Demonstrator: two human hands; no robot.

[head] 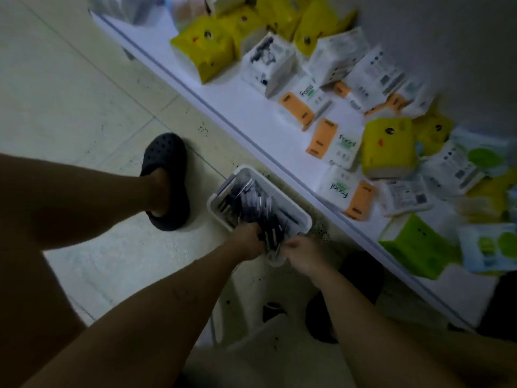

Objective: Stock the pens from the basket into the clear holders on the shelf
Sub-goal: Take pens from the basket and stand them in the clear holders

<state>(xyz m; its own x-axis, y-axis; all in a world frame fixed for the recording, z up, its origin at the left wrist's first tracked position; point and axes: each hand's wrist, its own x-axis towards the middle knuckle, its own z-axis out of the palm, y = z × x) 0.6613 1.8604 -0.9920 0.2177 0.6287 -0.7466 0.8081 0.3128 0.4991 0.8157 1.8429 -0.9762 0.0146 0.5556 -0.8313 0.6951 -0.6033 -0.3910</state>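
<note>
We see black shoe (165,177) on floor at left. Left hand (246,242) in white basket (215,208), fingers curled round bundle of dark pens (251,203). Basket on floor, just beside front edge of shelf (237,107), heaped with pens. Right hand (302,254) at basket's near end, fingers bent toward same bundle; grip too blurred to tell. Tissue packs (389,147) cover shelf; no clear holders in view. We judge stocking barely begun.

Shop, small store by looks. Low white shelf (251,113) along wall (447,37), loaded with retail goods: yellow tissue packs (205,51), orange-and-white "Facial" packs (333,144), green packs (414,242), same items repeated many times. Pale tiled floor (70,93) below.
</note>
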